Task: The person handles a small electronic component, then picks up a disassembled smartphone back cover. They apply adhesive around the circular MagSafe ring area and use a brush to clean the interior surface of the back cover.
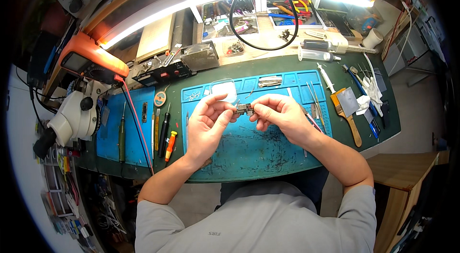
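Observation:
Between my two hands, above the blue work mat (239, 157), is a small dark electronic part (245, 109) with metallic patches; its exact kind is too small to tell. My left hand (211, 121) pinches its left end between thumb and fingers. On the other end, the fingertips of my right hand (278, 113) are closed in a pinch. A clear plastic box (224, 91) with a pale inside lies just beyond my left fingers, on the mat's upper part. Some small metal pieces (270, 81) rest in a mat compartment farther right.
Screwdrivers (164, 128) and an orange multimeter (93, 59) are at the left, near a white microscope (72, 116). Tweezers (316, 104), a brush (349, 114) and syringes (316, 52) lie to the right. A black cable loop (231, 13) hangs over the back, before tool trays (230, 28).

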Demonstrator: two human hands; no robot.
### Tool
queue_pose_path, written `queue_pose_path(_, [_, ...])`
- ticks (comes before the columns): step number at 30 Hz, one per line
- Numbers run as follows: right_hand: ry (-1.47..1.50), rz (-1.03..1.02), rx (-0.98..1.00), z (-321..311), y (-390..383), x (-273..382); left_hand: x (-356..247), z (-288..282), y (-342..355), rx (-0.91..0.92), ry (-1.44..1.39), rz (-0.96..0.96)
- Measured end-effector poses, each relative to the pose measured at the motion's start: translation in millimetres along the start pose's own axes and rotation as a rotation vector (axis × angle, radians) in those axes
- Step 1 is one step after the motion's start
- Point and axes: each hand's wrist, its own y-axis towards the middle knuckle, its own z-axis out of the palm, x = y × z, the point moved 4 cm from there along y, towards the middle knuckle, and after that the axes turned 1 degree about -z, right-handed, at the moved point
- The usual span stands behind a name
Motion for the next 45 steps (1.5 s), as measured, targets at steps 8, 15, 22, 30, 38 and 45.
queue_pose_path(8, [0.033,0.007,-0.003,-0.3,-0.5,-0.3,0.4,-0.4,0.4,0.004,-0.004,0.014])
queue_pose_path(15, [0.035,0.017,-0.007,0.3,-0.7,1.0,-1.9,0.3,-0.4,0.008,-0.016,0.014])
queue_pose_path(22, [0.051,0.007,-0.004,0.3,-1.7,1.0,2.1,-0.7,0.0,0.004,-0.052,-0.022])
queue_pose_path(30, [0.043,0.037,-0.015,-0.8,-1.8,0.8,1.6,-0.2,0.2,0.006,-0.04,-0.02])
queue_pose_path(38, [0.077,0.054,-0.021,0.5,-2.5,2.5,1.7,-0.5,0.4,0.006,-0.046,-0.02])
queue_pose_path(45, [0.076,0.046,-0.017,0.0,-2.1,1.3,2.3,-0.8,0.1,0.003,-0.049,-0.022])
